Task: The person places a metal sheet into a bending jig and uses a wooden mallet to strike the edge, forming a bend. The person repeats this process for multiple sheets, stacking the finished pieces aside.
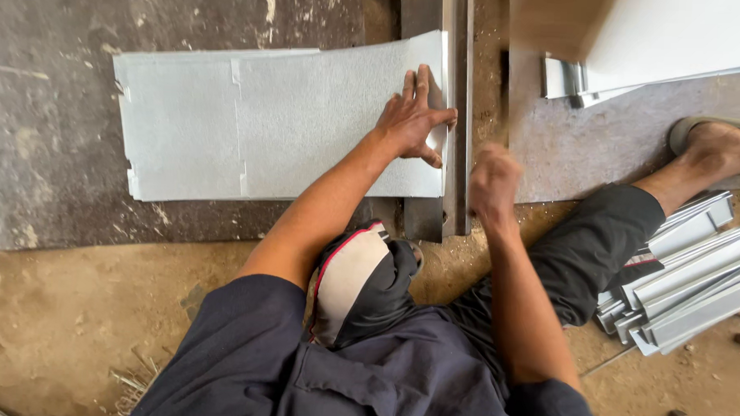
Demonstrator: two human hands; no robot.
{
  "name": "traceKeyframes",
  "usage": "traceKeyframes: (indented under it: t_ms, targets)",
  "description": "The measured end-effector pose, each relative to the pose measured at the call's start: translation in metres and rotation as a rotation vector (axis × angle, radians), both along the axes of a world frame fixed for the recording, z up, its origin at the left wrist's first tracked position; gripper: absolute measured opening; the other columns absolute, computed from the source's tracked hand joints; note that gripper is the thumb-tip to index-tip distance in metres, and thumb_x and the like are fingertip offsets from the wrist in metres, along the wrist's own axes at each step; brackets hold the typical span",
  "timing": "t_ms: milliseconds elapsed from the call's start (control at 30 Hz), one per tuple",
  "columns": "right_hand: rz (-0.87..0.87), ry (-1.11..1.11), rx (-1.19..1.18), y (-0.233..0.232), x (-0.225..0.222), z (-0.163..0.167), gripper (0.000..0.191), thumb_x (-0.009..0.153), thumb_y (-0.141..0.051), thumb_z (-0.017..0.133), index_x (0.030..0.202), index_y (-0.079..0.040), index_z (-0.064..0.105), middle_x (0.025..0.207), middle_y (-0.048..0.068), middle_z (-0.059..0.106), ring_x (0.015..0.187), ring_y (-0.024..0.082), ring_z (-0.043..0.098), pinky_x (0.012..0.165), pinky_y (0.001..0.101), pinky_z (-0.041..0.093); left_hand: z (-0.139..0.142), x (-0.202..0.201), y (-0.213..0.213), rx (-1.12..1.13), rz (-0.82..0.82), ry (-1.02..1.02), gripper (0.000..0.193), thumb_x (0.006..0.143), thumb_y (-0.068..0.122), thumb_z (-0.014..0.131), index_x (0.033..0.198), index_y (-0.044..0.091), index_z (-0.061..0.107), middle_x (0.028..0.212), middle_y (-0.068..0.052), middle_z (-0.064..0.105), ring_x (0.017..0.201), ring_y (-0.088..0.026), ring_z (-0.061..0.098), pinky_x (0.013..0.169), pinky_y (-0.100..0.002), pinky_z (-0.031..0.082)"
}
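Note:
A pale grey metal sheet (258, 122) lies flat on a dark steel plate (44, 139). Its right edge rests against a long upright steel bar (459, 39). My left hand (414, 118) presses flat on the sheet's right end, fingers spread, with the thumb near the bar. Just right of the bar hovers my right hand (494, 184), blurred and closed into a fist; nothing shows in it. My dark sleeves and a cloth head covering (359, 281) fill the bottom of the view.
A stack of folded metal strips (695, 277) lies at the right beside my leg and sandalled foot (716, 146). More sheet metal (679, 38) sits at the top right. Sandy ground with wire scraps (134, 380) lies in front.

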State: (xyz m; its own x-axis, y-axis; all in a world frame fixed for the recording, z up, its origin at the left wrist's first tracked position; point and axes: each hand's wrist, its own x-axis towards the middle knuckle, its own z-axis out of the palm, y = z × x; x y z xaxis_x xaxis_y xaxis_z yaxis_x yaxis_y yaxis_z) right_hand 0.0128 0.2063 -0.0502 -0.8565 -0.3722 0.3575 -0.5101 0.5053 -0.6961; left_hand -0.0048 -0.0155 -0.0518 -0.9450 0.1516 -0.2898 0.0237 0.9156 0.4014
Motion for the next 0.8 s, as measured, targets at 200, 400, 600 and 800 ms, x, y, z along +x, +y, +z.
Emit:
traceKeyframes:
  t_ms: [200, 400, 600, 800]
  targets:
    - [-0.123, -0.478, -0.831, 0.003, -0.013, -0.003, 0.047, 0.114, -0.029, 0.031, 0.078, -0.009, 0.055, 0.062, 0.002, 0.051, 0.049, 0.012, 0.05, 0.041, 0.0313, 0.044, 0.003, 0.001, 0.002, 0.015, 0.037, -0.012, 0.091, 0.046, 0.057, 0.098, 0.127, 0.042, 0.06, 0.162, -0.03, -0.008, 0.149, -0.055, 0.005, 0.113, -0.068, 0.034]
    - [-0.18, -0.755, -0.253, -0.002, -0.022, -0.003, 0.044, 0.111, -0.028, 0.037, 0.074, -0.011, 0.054, 0.061, -0.001, 0.053, 0.044, 0.009, 0.048, 0.036, 0.0291, 0.041, 0.008, 0.0, -0.002, -0.027, -0.012, -0.028, 0.085, 0.051, 0.056, 0.097, 0.125, 0.039, 0.06, 0.161, -0.035, -0.01, 0.149, -0.059, 0.004, 0.109, -0.067, 0.039]
    - [-0.121, -0.727, -0.353, 0.003, -0.023, -0.028, 0.038, 0.108, -0.019, 0.04, 0.075, -0.006, 0.055, 0.063, 0.001, 0.053, 0.048, 0.011, 0.05, 0.039, 0.031, 0.041, 0.004, 0.011, -0.003, 0.008, 0.005, -0.008, 0.087, 0.052, 0.055, 0.097, 0.128, 0.038, 0.059, 0.16, -0.036, -0.01, 0.149, -0.06, 0.005, 0.108, -0.068, 0.04]
    - [-0.083, -0.229, -0.13, -0.001, -0.022, 0.029, 0.049, 0.115, -0.023, 0.04, 0.071, -0.003, 0.052, 0.063, 0.005, 0.049, 0.051, 0.017, 0.05, 0.046, 0.0363, 0.038, 0.019, -0.004, -0.004, -0.02, 0.01, -0.042, 0.091, 0.05, 0.054, 0.098, 0.131, 0.041, 0.057, 0.161, -0.034, -0.011, 0.149, -0.059, 0.003, 0.108, -0.069, 0.038]
